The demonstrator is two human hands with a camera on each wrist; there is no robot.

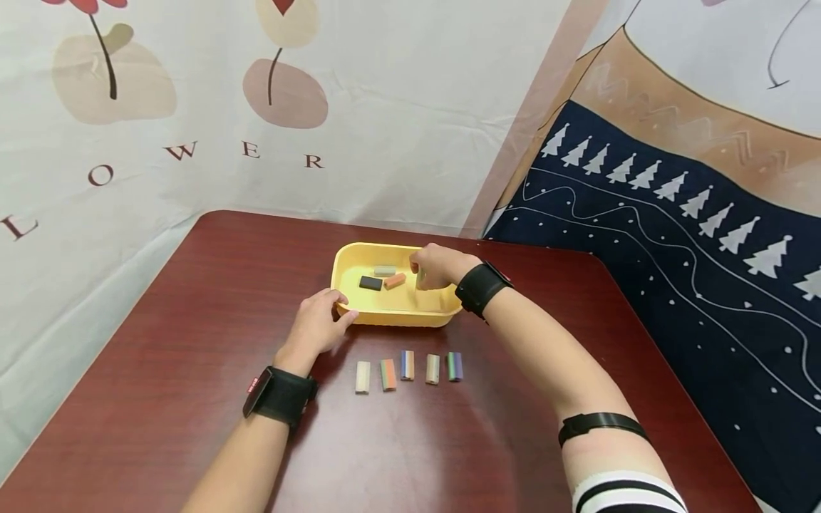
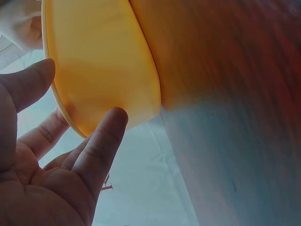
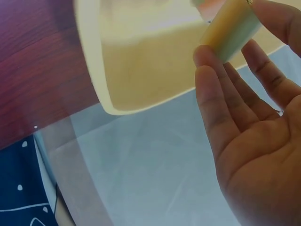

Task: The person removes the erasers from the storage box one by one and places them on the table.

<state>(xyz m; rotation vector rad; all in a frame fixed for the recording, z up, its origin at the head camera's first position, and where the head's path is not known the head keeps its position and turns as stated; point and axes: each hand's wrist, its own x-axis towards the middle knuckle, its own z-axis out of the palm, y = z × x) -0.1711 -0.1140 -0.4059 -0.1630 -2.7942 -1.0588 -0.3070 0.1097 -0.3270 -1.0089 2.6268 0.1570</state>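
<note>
A yellow plastic tub [image 1: 385, 318] stands toward the back of the table. My left hand [image 1: 316, 320] holds its near left corner, thumb against the outer wall and fingers at the rim. Over the right part of the tub is my right hand [image 1: 442, 266]; its thumb and fingertips pinch a small yellow-and-green block [image 3: 230, 30], raised above the tub floor. Inside the tub lie a black block [image 1: 370, 283], an orange block [image 1: 394, 281] and a pale grey-green block [image 1: 385, 271].
In front of the tub, several small blocks form a loose row: a cream one [image 1: 362, 377], a green-and-orange one [image 1: 388, 375], a blue, white and orange one [image 1: 408, 365], a pale yellowish one [image 1: 432, 370] and a green-and-blue one [image 1: 455, 367]. Printed cloth [image 1: 410, 171] hangs behind the reddish-brown table [image 1: 212, 342].
</note>
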